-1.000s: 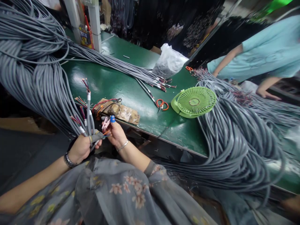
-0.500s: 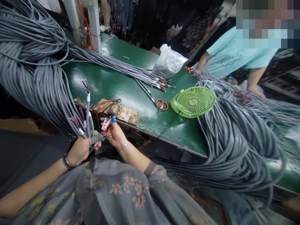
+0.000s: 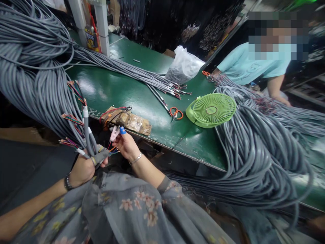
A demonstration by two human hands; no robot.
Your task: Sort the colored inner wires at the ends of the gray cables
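Note:
My left hand (image 3: 85,169) is closed around several grey cables (image 3: 87,132) above my lap. Their stripped ends fan out in coloured wires (image 3: 73,118) to the upper left, and white bands sit below the bare parts. A grey cover wraps the left thumb. My right hand (image 3: 128,146) pinches a small pink clip (image 3: 114,134) just off the table edge, a blue cover on one fingertip. Between the two hands, thin orange and blue wires (image 3: 113,149) stick out by the left thumb. Whether the right fingers touch these wires I cannot tell.
On the green table (image 3: 101,91) lie a taped wooden block (image 3: 137,123), orange-handled scissors (image 3: 175,114), a green fan (image 3: 212,110) and a plastic bag (image 3: 184,66). Large grey cable bundles (image 3: 256,152) hang at right and left. Across the table is a person in a light-blue shirt (image 3: 254,64).
The cables in my left hand have tilted left, their coloured ends swinging left. My left hand has shifted slightly left and down. The right hand stays nearly in place. The person opposite has shifted.

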